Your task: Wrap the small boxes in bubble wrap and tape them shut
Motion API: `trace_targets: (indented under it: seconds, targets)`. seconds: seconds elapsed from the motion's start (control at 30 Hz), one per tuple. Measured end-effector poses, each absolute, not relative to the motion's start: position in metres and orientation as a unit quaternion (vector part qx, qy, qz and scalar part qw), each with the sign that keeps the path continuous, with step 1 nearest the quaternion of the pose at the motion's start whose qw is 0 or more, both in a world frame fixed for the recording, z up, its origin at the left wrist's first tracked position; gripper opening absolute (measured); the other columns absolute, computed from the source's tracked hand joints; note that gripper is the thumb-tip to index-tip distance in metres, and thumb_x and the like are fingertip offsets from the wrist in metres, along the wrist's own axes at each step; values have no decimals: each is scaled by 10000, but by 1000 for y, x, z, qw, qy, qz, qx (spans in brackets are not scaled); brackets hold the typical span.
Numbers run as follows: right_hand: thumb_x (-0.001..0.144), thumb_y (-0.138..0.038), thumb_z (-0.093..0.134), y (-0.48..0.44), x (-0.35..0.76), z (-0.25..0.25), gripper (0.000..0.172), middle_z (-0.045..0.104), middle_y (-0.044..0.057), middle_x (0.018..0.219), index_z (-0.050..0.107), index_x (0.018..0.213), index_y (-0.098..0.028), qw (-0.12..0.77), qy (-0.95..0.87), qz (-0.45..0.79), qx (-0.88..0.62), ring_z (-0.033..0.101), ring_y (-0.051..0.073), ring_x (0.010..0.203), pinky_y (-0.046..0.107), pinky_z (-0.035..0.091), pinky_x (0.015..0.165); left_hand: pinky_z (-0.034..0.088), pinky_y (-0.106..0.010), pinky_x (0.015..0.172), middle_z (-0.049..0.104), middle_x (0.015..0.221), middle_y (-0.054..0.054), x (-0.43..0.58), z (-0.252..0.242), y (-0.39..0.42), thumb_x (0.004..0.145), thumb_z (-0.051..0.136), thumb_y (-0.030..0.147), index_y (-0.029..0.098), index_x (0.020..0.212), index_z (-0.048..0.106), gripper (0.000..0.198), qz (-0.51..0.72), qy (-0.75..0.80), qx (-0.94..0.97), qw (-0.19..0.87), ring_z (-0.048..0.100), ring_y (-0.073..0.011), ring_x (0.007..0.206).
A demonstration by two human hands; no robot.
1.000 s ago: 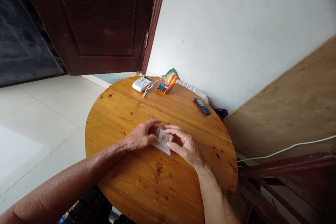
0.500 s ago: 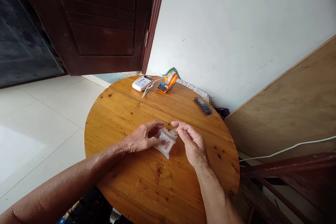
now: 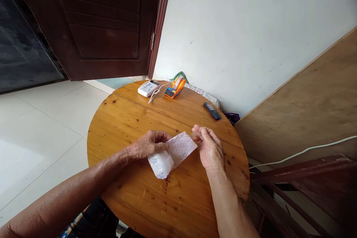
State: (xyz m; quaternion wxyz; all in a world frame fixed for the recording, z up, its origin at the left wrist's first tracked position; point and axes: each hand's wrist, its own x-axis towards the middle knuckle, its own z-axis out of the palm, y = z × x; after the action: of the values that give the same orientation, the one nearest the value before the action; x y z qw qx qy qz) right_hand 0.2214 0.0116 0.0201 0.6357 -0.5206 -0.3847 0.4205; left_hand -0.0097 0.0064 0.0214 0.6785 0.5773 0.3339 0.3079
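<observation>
Clamping down on the bubble-wrapped packet, the left hand has it mid-worktop! Right hand curls just beside the loose flap; whether it grips anything, I can't tell. Farther back: white device, blue print too small to read, white cable, orange tape dispenser, pixelated dark object.

The left hand holds the bubble wrap over the round wood table. The right hand, half curled, is just beside the wrap. An orange tape holder sits near a white box
</observation>
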Motion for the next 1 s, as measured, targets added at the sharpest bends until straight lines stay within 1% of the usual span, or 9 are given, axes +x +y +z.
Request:
trace_targets:
  seconds: [0.2, 0.33, 0.43, 0.53, 0.63, 0.73, 0.8, 0.9, 1.0]
  targets:
    - [710, -516, 749, 4, 227, 32, 513, 747, 89, 1083, 674, 1141, -249, 519, -424, 575, -470, 669, 292, 1052, 433, 527, 824, 374, -203, 520, 576, 637, 30, -6, 11, 12, 641, 741, 342, 141, 764, 583, 283, 402, 379, 474, 685, 492, -80, 536]
    - [655, -425, 813, -3, 217, 33, 661, 740, 77, 1081, 583, 1250, -247, 442, -480, 584, -482, 669, 259, 988, 350, 521, 717, 347, -193, 487, 551, 603, 47, -2, 5, 15, 642, 741, 367, 154, 757, 540, 315, 449, 388, 442, 673, 468, -70, 501]
    - [685, -411, 788, -5, 201, 28, 584, 748, 43, 910, 591, 1198, -214, 424, -525, 533, -511, 659, 214, 816, 310, 490, 664, 354, -189, 489, 573, 627, 35, -1, 4, 16, 675, 735, 398, 148, 799, 547, 336, 451, 392, 462, 655, 488, -74, 511]
    - [741, -438, 731, -3, 194, 24, 480, 721, 4, 779, 606, 1142, -206, 456, -534, 472, -533, 619, 177, 692, 289, 465, 640, 356, -191, 484, 614, 675, 31, -2, 7, 14, 716, 727, 409, 159, 1032, 534, 447, 427, 366, 484, 670, 504, -84, 504]
    - [722, -469, 729, 4, 199, 18, 568, 695, -6, 741, 568, 1195, -198, 490, -495, 438, -568, 594, 167, 631, 277, 447, 585, 341, -191, 484, 635, 751, 32, -2, 12, 12, 725, 730, 374, 203, 1204, 464, 575, 408, 319, 504, 691, 489, -76, 497]
    - [699, -465, 734, 9, 207, 14, 589, 665, -12, 732, 540, 1184, -193, 504, -504, 356, -605, 582, 165, 630, 288, 454, 592, 313, -186, 488, 578, 701, 37, 1, 12, 10, 725, 719, 363, 157, 1007, 584, 374, 394, 322, 532, 677, 430, -52, 499]
    - [706, -458, 725, 7, 210, 16, 506, 639, -20, 732, 544, 1104, -204, 521, -530, 267, -614, 578, 160, 645, 296, 470, 631, 300, -187, 491, 538, 654, 38, 2, 11, 10, 731, 701, 360, 125, 935, 637, 318, 380, 351, 547, 658, 401, -51, 508]
    - [796, -517, 632, -1, 205, 25, 333, 629, -5, 723, 580, 921, -213, 497, -581, 221, -605, 586, 156, 641, 286, 474, 634, 284, -192, 494, 523, 643, 41, 1, 11, 10, 746, 677, 347, 113, 1152, 650, 469, 371, 369, 563, 640, 370, -56, 511]
    - [821, -564, 582, -10, 195, 33, 372, 694, 42, 826, 625, 920, -207, 424, -640, 266, -583, 638, 183, 719, 278, 481, 635, 301, -194, 509, 548, 684, 29, -2, 13, 7, 755, 672, 345, 126, 1308, 589, 601, 369, 350, 580, 636, 382, -59, 522]
